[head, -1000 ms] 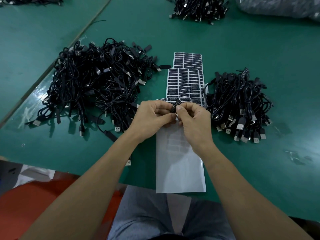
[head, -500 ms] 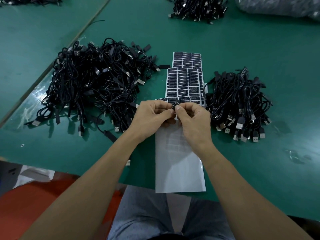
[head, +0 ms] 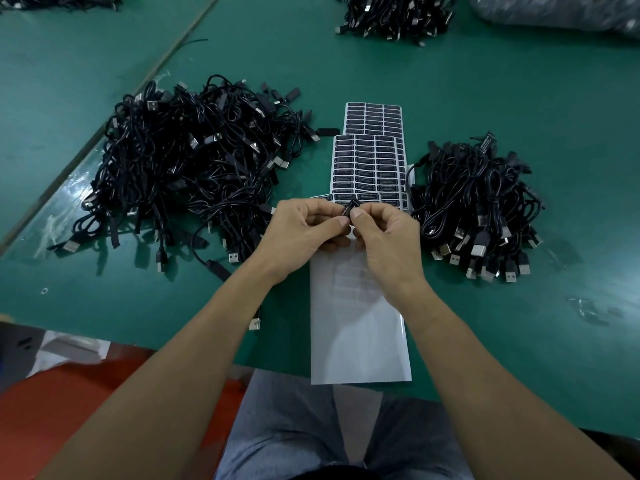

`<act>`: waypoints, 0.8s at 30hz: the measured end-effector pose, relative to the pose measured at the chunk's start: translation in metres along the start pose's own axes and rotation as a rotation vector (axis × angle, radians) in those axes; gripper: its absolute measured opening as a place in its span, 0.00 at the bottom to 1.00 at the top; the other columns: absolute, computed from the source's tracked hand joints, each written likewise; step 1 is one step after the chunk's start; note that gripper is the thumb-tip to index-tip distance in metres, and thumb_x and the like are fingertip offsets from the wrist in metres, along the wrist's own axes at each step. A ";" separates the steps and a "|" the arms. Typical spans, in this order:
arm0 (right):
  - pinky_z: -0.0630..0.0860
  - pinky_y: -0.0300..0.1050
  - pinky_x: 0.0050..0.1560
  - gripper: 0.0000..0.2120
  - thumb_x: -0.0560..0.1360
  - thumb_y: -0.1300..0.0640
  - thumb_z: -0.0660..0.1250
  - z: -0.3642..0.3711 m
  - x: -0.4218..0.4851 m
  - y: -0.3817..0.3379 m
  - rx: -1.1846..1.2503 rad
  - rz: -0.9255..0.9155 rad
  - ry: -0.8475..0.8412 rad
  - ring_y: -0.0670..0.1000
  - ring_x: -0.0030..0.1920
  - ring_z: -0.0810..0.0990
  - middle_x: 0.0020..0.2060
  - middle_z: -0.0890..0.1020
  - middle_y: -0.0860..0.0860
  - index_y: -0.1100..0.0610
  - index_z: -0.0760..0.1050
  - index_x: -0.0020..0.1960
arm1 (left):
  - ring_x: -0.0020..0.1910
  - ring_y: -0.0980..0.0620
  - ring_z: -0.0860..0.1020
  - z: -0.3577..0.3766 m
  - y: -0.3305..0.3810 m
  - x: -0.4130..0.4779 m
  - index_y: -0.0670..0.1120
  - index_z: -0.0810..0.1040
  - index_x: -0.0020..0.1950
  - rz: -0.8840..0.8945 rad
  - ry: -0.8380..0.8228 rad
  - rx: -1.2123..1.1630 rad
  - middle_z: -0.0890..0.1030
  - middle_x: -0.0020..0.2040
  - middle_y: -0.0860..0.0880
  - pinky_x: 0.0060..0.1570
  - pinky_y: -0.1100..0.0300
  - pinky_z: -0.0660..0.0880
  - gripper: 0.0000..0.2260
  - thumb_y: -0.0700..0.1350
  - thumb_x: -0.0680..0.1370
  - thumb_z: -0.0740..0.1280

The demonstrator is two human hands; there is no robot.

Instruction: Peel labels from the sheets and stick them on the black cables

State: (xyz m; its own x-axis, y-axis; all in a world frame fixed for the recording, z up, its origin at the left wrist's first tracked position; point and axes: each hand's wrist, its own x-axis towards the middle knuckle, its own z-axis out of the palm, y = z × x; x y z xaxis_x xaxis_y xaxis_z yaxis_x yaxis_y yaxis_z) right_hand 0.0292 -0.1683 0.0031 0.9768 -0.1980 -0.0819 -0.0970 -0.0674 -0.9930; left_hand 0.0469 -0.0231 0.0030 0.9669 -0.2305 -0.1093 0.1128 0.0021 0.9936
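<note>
My left hand (head: 304, 230) and my right hand (head: 388, 237) meet above the near label sheet (head: 360, 323), whose lower part is bare white backing. Both pinch a small black cable piece with a black label (head: 349, 210) sticking up between the thumbs. Black labels in rows fill the upper part of the label sheet (head: 367, 168), and a second sheet (head: 374, 116) lies partly under it, farther back. A large pile of black USB cables (head: 187, 168) lies to the left. A smaller pile (head: 478, 202) lies to the right.
The green table (head: 519, 98) carries another cable heap (head: 394, 15) at the far edge and a grey plastic bag (head: 568, 8) at the far right. One cable trails from the left pile toward the near table edge (head: 254, 322). My lap and a red surface (head: 69, 410) are below.
The hands have stayed almost in place over the sheet. The fingers shifted slightly around the small black labelled piece, which now stands a bit more upright.
</note>
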 end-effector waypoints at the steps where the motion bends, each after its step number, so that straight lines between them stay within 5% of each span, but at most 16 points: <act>1: 0.75 0.37 0.41 0.05 0.79 0.61 0.68 0.000 0.000 0.000 -0.002 0.002 -0.002 0.42 0.34 0.77 0.34 0.81 0.47 0.57 0.80 0.44 | 0.38 0.54 0.84 0.000 0.000 0.000 0.44 0.84 0.49 -0.003 -0.006 0.000 0.86 0.39 0.47 0.39 0.64 0.80 0.05 0.35 0.78 0.70; 16: 0.74 0.34 0.36 0.05 0.79 0.63 0.67 -0.002 0.002 -0.004 0.042 0.032 -0.031 0.41 0.31 0.75 0.32 0.78 0.48 0.63 0.80 0.46 | 0.37 0.54 0.84 -0.001 0.001 0.001 0.46 0.84 0.49 -0.006 -0.018 0.015 0.86 0.40 0.48 0.39 0.64 0.80 0.07 0.35 0.79 0.70; 24: 0.75 0.36 0.37 0.05 0.78 0.62 0.69 -0.001 0.000 -0.001 0.021 0.005 0.015 0.42 0.30 0.76 0.30 0.79 0.45 0.58 0.80 0.43 | 0.36 0.54 0.83 0.002 0.000 0.001 0.44 0.84 0.47 -0.004 0.027 0.031 0.86 0.39 0.47 0.37 0.64 0.79 0.06 0.35 0.79 0.70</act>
State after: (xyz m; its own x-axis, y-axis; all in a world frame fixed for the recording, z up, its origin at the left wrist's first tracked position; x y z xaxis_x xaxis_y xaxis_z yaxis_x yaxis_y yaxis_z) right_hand 0.0291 -0.1690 0.0037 0.9734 -0.2128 -0.0854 -0.0972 -0.0457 -0.9942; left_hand 0.0472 -0.0254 0.0026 0.9724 -0.2042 -0.1132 0.1096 -0.0290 0.9936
